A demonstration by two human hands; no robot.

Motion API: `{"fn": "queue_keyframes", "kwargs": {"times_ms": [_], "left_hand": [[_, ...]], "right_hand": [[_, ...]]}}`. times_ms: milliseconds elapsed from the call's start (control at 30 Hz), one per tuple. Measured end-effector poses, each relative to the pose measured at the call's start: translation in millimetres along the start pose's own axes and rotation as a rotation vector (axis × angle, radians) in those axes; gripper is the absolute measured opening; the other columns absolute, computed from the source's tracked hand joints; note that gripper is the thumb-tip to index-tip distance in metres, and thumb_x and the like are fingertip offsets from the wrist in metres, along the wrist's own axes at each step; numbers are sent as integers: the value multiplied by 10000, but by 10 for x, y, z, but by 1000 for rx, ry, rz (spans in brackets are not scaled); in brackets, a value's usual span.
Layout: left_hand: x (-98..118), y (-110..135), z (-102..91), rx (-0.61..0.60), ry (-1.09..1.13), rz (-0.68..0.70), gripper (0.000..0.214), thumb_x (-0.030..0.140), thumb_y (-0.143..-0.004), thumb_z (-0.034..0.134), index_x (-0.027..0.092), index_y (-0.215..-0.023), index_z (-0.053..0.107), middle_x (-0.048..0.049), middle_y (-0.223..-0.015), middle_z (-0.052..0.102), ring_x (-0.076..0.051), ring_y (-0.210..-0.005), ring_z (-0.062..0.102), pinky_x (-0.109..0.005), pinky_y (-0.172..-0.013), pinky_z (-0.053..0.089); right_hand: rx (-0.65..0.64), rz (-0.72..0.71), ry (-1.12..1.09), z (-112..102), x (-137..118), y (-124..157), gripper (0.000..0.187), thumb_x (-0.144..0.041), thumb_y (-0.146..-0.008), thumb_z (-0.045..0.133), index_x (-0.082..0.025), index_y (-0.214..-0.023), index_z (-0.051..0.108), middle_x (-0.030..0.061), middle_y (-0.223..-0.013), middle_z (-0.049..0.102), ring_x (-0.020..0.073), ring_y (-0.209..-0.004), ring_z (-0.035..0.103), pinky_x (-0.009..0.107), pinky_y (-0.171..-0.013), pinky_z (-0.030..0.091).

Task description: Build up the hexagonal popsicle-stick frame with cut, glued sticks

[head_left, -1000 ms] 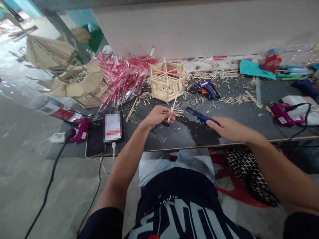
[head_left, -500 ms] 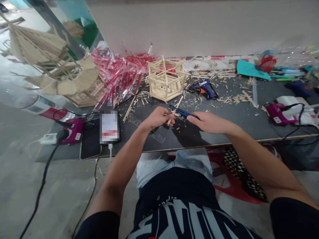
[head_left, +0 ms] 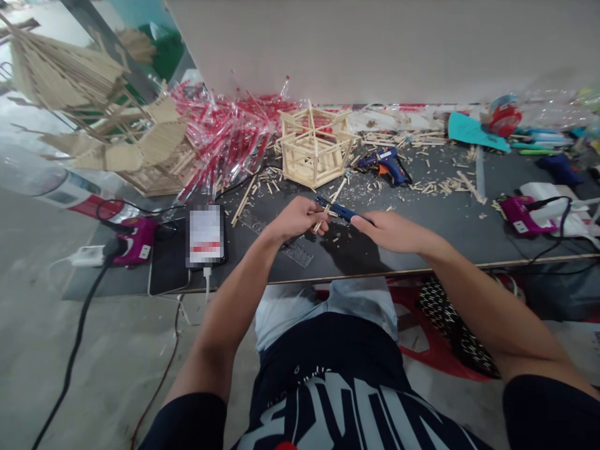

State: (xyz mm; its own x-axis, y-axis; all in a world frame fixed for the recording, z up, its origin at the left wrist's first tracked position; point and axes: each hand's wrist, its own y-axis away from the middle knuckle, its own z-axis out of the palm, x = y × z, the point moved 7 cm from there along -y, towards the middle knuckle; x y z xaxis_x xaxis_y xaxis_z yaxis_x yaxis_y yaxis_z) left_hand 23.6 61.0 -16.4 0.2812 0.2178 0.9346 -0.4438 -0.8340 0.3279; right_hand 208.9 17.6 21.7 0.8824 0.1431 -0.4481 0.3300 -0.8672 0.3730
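Note:
My left hand (head_left: 297,219) is closed, its fingers pinching thin wooden sticks (head_left: 335,195) that point up and away from me. My right hand (head_left: 391,231) wraps round a slim dark blue tool (head_left: 344,212), whose kind I cannot make out, perhaps a utility knife. Its front end crosses the sticks close to my left fingertips. Just beyond both hands stands a many-sided frame of wooden sticks (head_left: 313,147). A blue glue gun (head_left: 391,167) lies to the right of the frame, among cut stick bits.
At the left are a larger stick model (head_left: 154,147), a phone (head_left: 206,234) on a cable and a purple power socket (head_left: 135,240). Behind lie red-and-clear plastic wrappers (head_left: 229,125). Another purple socket (head_left: 527,212) and a tape roll (head_left: 505,119) are at right. The table's front edge is near my lap.
The view has shifted slightly. Both hands keep nearly the same pose, with the blue tool still across the sticks.

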Motion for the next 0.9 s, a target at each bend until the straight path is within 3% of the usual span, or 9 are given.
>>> {"fn": "queue_keyframes", "kwargs": {"times_ms": [233,467,533,667,767,900], "left_hand": [[-1,5,-15,9,-19,4,204,122,-947,751,132,-744,775,-74,-706,784,-129,-553,685,-286,-640,591],[144,116,-125,-92,-228,202,244,285,-926,714,159,-727,779,-68,-728,802,-143,-629,713,-259,-662,568],[162,123,-220,-31,-367,271,264,281,-936,675,174,-715,770,-55,-726,803,-157,-667,735,-263,-700,559],[180,88,-368,223,-722,405,301,236,-1004,577,193,-819,810,-83,-855,851,-222,-844,799,-308,-812,547],[141,35,-295,236,-843,470,311,231,-1050,551,211,-1039,862,-112,-1099,880,-258,-1039,816,-340,-938,572],[82,-21,-175,191,-866,502,325,191,-1065,553,214,-1181,855,-116,-1248,860,-264,-1166,799,-384,-1082,580]], "right_hand": [[191,-5,127,92,-6,-21,441,-487,-1135,315,-264,-789,470,129,-856,704,265,-815,662,357,-739,404],[207,119,324,245,114,12,357,-343,-1131,378,-209,-949,655,176,-993,796,319,-941,749,361,-733,405],[253,94,311,229,207,59,365,-377,-1126,395,-196,-1013,691,185,-1036,801,334,-1003,755,362,-762,444],[474,109,301,70,519,224,462,-440,-1120,366,-146,-1157,720,225,-1094,796,369,-1088,736,403,-872,520],[584,227,416,-38,777,345,502,-450,-1110,388,-81,-1185,721,276,-1113,778,402,-1103,717,450,-937,527],[573,448,573,-81,1052,471,546,-473,-1101,442,-7,-1184,714,350,-1174,738,453,-1155,690,500,-974,506]]}}
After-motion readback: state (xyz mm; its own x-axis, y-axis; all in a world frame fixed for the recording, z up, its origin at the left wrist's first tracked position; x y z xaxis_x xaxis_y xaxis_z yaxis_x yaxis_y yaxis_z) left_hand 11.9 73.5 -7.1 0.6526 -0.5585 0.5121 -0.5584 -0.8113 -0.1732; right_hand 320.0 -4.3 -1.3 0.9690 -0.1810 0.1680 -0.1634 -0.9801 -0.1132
